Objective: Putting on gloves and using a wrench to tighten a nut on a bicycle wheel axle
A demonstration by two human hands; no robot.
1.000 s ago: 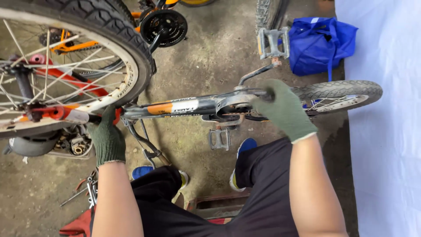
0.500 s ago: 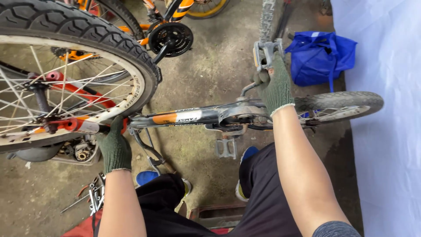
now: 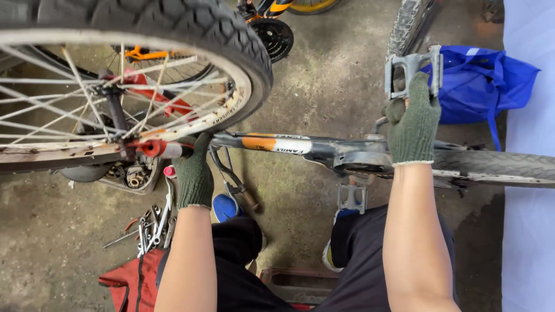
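Concrete floor (image 3: 324, 98), hand (image 3: 413, 118) on pedal (image 3: 411, 65)

I work in a bike repair shop: wrenches (image 3: 151, 228) strewn on stained concrete floor (image 3: 324, 81), bikes (image 3: 266, 23) parked around me.

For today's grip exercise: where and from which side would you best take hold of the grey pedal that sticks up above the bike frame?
Probably the pedal body itself, from below, as the gloved right hand does: its flat cage stands upright at the crank's end, with open sides for fingers to wrap. The gloved left hand holds the frame by the wheel.
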